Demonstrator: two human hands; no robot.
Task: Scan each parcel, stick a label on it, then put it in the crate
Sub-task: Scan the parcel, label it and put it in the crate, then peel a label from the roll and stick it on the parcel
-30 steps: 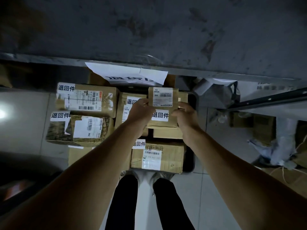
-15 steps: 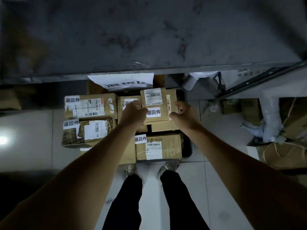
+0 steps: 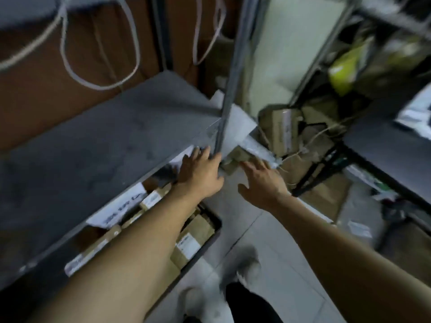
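The view is blurred by motion. A black crate (image 3: 215, 226) under the grey shelf holds several cardboard parcels with white labels (image 3: 186, 244). My left hand (image 3: 200, 176) reaches over the crate's far end, fingers spread and holding nothing. My right hand (image 3: 262, 183) is stretched out with straight fingers, its tips near a small brown parcel (image 3: 236, 157) lying on the floor beside a metal shelf post. Whether the fingers touch that parcel is unclear.
A grey shelf board (image 3: 98, 148) runs along the left above the crate, with a metal post (image 3: 229, 78) at its corner. More cardboard boxes (image 3: 282, 129) and string lie behind the post. A black frame (image 3: 326, 166) and another shelf (image 3: 391, 145) stand to the right.
Both hands have let go of the labelled parcel they held over the crate and moved right. The camera has swung right, towards the shelf post and the floor beyond the crate.
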